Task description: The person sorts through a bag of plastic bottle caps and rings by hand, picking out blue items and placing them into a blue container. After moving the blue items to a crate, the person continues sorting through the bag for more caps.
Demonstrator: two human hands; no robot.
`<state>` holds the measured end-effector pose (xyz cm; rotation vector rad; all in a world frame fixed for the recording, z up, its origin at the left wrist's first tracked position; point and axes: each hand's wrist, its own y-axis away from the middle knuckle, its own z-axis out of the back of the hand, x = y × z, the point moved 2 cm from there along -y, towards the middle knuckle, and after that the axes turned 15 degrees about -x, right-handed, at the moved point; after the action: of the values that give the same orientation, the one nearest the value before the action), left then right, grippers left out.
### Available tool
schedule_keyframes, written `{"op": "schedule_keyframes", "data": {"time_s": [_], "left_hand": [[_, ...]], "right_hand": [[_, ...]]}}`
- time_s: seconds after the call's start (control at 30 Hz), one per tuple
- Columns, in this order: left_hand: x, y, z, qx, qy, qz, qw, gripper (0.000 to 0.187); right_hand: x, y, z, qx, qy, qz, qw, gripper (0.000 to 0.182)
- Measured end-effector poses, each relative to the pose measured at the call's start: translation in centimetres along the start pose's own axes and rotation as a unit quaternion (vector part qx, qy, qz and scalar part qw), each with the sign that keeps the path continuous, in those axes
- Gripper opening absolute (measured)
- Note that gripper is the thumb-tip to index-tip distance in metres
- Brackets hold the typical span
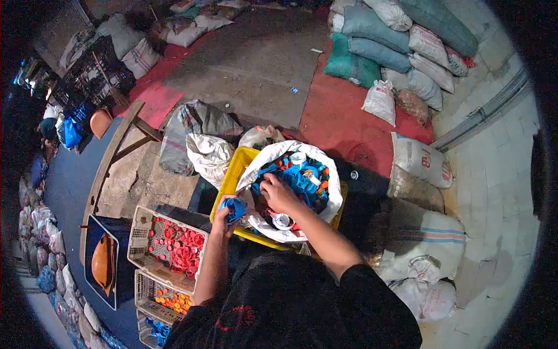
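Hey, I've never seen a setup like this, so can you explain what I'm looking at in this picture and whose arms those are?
There's no robot here. The one picture comes from a camera on a person's head, looking forward and down, so the bare arms are that person's own.

The left hand holds something blue. The right hand reaches into an open white sack of small, mostly blue pieces; I can't tell whether it grips any. The sack sits in a yellow tub.

To the left, one crate holds red pieces, another holds orange ones and a third holds blue ones. Stuffed sacks are stacked farther off, upper right.
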<state>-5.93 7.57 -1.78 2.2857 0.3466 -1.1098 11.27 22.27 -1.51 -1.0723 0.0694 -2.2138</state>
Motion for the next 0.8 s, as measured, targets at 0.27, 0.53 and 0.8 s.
{"op": "schedule_keyframes", "data": {"time_s": [0.27,0.53,0.8], "left_hand": [[0.1,0.1,0.0,-0.015,-0.003,0.036,0.999,0.050],[0.9,1.0,-2.7,-0.046,0.002,0.014,0.999,0.049],[2.2,3.2,-7.5,-0.055,0.022,-0.001,0.998,0.038]], "right_hand": [[-3.9,1.1,2.8,-0.006,-0.324,-0.258,0.910,0.009],[-0.7,3.9,7.2,-0.009,-0.658,-0.453,0.601,0.025],[1.7,5.3,10.1,-0.085,-0.638,-0.342,0.684,0.017]]}}
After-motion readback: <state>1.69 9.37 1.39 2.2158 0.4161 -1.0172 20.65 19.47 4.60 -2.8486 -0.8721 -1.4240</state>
